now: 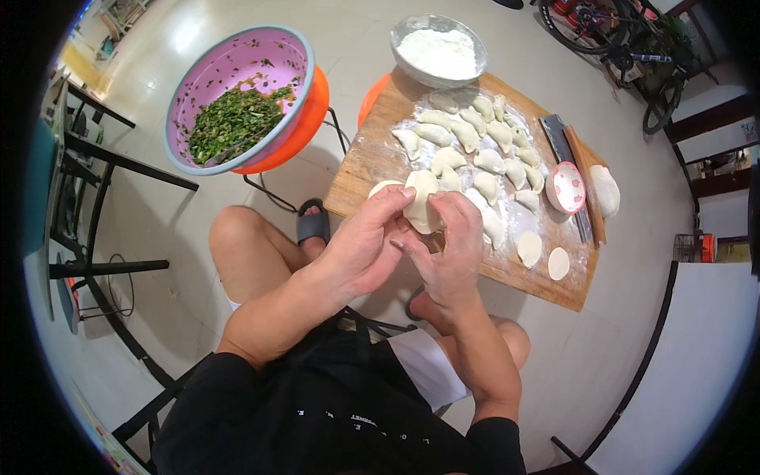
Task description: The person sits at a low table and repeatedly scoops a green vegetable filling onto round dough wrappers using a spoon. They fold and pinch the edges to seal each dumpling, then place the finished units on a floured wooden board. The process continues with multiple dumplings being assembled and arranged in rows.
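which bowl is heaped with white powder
The clear bowl at the far end of the wooden board; the large pink basin holds chopped greens, the small patterned bowl has no such heap.

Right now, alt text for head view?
Left hand and right hand hold a dough piece by the near edge of a wooden board bearing dumplings. A clear bowl of white powder sits at its far side; a pink basin of chopped greens stands at left.

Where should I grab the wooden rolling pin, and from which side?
Probably by the near end, coming from the person's side: the slim rolling pin points that way, and the small bowl and pale dough flank its middle, leaving less finger room.
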Action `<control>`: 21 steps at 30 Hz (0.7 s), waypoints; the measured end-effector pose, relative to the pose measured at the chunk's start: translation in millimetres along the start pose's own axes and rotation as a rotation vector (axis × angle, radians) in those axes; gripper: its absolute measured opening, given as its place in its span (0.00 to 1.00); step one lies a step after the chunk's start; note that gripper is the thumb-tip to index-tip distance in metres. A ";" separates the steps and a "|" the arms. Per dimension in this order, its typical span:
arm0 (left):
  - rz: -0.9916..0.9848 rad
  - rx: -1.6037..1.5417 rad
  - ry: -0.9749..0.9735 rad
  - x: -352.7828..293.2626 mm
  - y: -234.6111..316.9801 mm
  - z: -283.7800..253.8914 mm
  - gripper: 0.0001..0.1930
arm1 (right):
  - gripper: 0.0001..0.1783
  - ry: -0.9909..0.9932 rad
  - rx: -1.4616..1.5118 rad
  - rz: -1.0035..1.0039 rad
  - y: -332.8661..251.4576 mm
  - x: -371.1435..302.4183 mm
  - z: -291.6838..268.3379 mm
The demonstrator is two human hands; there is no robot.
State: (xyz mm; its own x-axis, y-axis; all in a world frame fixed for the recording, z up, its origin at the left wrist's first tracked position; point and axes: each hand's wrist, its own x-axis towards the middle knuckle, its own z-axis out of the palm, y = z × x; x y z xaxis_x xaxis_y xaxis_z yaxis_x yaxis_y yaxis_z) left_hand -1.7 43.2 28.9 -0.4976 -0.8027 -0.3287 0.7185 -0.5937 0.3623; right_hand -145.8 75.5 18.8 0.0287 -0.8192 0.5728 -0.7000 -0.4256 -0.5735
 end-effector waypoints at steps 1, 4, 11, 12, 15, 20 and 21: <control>-0.018 0.043 -0.009 0.6 -1.1 0.3 0.10 | 0.32 0.005 -0.004 0.003 2.3 -1.8 -4.1; -0.029 0.107 0.026 0.5 -9.7 5.9 0.09 | 0.31 0.034 -0.090 -0.059 10.1 -9.6 -11.7; 0.079 0.251 0.086 3.4 -20.3 18.0 0.05 | 0.24 0.113 0.099 0.186 11.2 -14.8 -29.8; 0.127 0.380 0.071 5.0 -23.1 14.8 0.05 | 0.22 0.134 0.180 0.338 9.4 -18.3 -30.0; 0.267 0.611 0.020 1.6 -34.0 10.4 0.08 | 0.17 0.151 0.748 0.722 -2.6 -17.5 -29.6; 0.369 0.660 -0.024 2.6 -47.0 21.6 0.13 | 0.18 0.207 0.973 0.677 1.8 -17.1 -26.8; 0.366 0.712 -0.029 3.5 -46.2 21.2 0.12 | 0.18 0.213 0.984 0.672 1.6 -16.9 -28.0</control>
State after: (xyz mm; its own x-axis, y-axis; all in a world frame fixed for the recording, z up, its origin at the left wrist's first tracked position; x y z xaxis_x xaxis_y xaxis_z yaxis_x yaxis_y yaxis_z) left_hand -46.9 66.6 29.4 -0.3096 -0.9488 -0.0625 0.3601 -0.1779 0.9158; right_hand -167.4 99.4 24.6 -0.3152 -0.9488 0.0217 0.3151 -0.1262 -0.9406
